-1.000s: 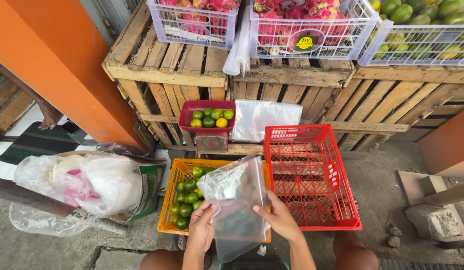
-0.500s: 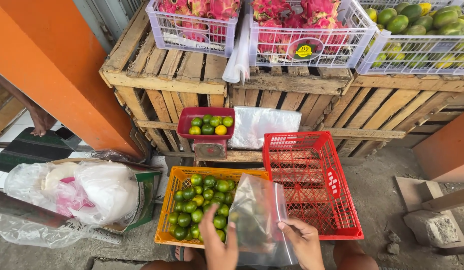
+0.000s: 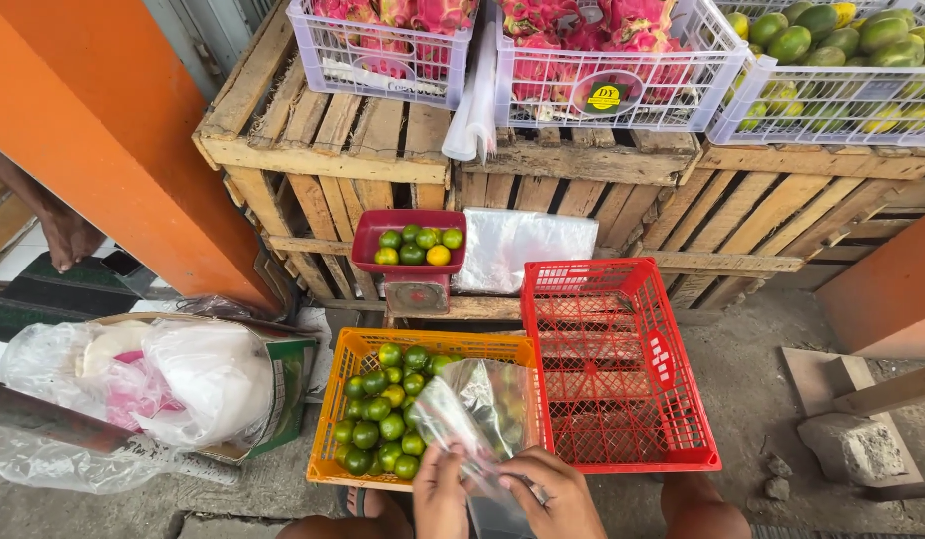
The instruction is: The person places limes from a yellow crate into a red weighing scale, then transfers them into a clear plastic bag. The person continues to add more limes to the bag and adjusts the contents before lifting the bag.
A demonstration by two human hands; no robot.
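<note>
Now the clear crinkled plastic bag (image 3: 477, 419) sits lower than a moment ago, pinched at its mouth in the grip of both the left hand (image 3: 441, 494) and right hand (image 3: 552, 496), over the orange slatted plastic crate (image 3: 338, 409) of green limes (image 3: 383, 419), beside the empty red crate (image 3: 622, 364).

Both hands, left hand (image 3: 441, 491) and right hand (image 3: 557, 494), pinch a clear plastic bag (image 3: 477, 419) just over the near edge of the orange basket (image 3: 335, 399) of green limes (image 3: 378, 424). Touching that basket's right side sits an empty red basket (image 3: 622, 364). Behind the orange basket, a red scale tray (image 3: 368, 245) holds more limes against wooden crates (image 3: 323, 150).
</note>
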